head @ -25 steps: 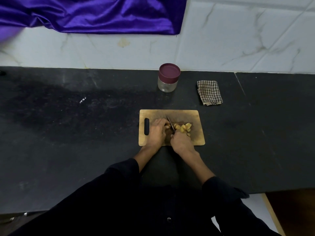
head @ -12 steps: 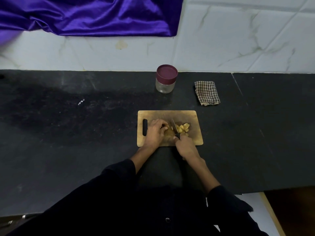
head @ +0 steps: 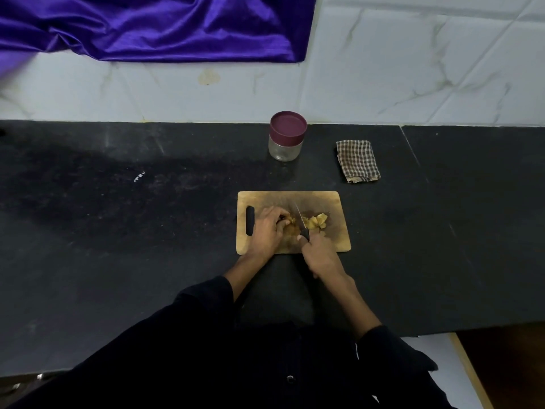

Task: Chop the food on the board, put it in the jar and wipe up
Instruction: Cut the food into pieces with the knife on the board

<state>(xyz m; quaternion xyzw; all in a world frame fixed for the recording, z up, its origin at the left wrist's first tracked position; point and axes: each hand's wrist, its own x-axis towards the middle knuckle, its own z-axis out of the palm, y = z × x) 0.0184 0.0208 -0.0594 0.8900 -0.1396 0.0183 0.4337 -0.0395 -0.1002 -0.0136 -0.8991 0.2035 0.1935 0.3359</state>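
Though lidded, jar [head: 286, 136] visibly empty.

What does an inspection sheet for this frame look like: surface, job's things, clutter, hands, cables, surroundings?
Surface: dark counter, dusty smears.
Job's things: cutting board with cut yellow food; lidded jar behind it; checked cloth right of the jar.
Clutter: small white speck.
Hands: left hand holds uncut food; right hand grips the knife.
Cables: nothing seen.
Surroundings: marble wall, purple fabric.
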